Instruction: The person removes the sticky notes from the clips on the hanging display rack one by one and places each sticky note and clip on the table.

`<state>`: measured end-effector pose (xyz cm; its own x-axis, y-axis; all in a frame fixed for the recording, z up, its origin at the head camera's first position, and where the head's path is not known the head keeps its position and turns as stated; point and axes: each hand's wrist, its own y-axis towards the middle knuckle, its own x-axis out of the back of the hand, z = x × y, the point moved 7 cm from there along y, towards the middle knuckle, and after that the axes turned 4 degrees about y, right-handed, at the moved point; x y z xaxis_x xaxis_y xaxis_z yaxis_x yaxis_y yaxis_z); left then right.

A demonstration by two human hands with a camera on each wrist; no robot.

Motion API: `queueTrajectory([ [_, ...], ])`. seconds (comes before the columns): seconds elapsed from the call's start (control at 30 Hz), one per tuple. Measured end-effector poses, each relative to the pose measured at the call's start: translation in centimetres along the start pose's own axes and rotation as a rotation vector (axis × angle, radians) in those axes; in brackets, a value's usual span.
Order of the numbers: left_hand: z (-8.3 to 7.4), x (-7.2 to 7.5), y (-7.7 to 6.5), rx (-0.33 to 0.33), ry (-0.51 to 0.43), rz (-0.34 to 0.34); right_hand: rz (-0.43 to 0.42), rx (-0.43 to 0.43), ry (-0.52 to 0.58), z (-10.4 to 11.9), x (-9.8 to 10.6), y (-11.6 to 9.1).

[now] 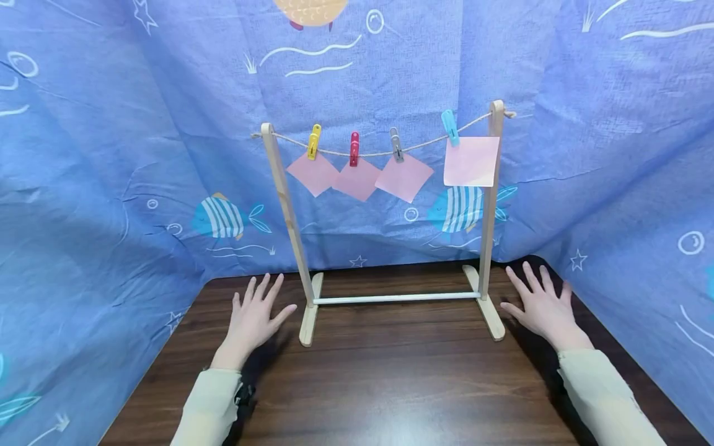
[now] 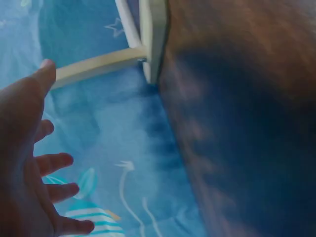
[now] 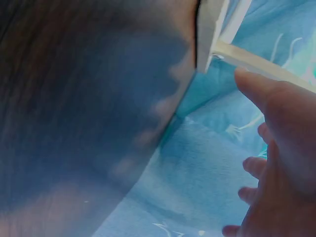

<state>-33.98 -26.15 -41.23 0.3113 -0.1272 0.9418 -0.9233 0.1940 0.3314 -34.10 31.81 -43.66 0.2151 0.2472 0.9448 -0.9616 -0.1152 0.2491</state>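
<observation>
Just outside the rack's two feet, fingers of both hands are straight and spread, nothing held: left hand [image 1: 253, 317] by the left foot [image 1: 310, 316], right hand [image 1: 543, 308] by the right foot [image 1: 484, 303]. Wrist views show both raised off the tabletop [image 1: 401, 378], shadows below. Wooden rack [image 1: 289, 217] stands upright between them, white crossbar [image 1: 397, 298] low down. String [image 1: 334, 152] sags between post tops. Clips on it, left to right: yellow [image 1: 314, 142], red [image 1: 354, 149], gray [image 1: 396, 145], light blue [image 1: 450, 127]. Each has a pink paper [image 1: 405, 177]; first three hang by corners as diamonds, fourth sits squarer, overlapping the right post [image 1: 487, 241]. Pale sleeves [image 1: 608, 393] on both arms. Blue fish-print cloth [image 1: 357, 229] behind and at both sides.
</observation>
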Motion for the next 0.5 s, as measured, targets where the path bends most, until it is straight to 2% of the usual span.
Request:
queueTrajectory([
  [0.2,-2.3,3.8,0.8,-0.119,-0.041,-0.179,-0.004,0.073,0.012,1.6,1.3,-0.5],
  [0.3,-3.6,6.1,1.2,-0.162,-0.060,-0.266,-0.006,0.119,0.058,3.0,2.2,-0.6],
  [0.4,-4.7,8.3,1.7,-0.201,-0.088,-0.329,-0.009,0.161,0.122,4.3,3.4,-0.7],
  [0.5,-5.8,10.2,2.2,-0.239,-0.116,-0.362,-0.012,0.194,0.186,5.4,4.7,-0.8],
])
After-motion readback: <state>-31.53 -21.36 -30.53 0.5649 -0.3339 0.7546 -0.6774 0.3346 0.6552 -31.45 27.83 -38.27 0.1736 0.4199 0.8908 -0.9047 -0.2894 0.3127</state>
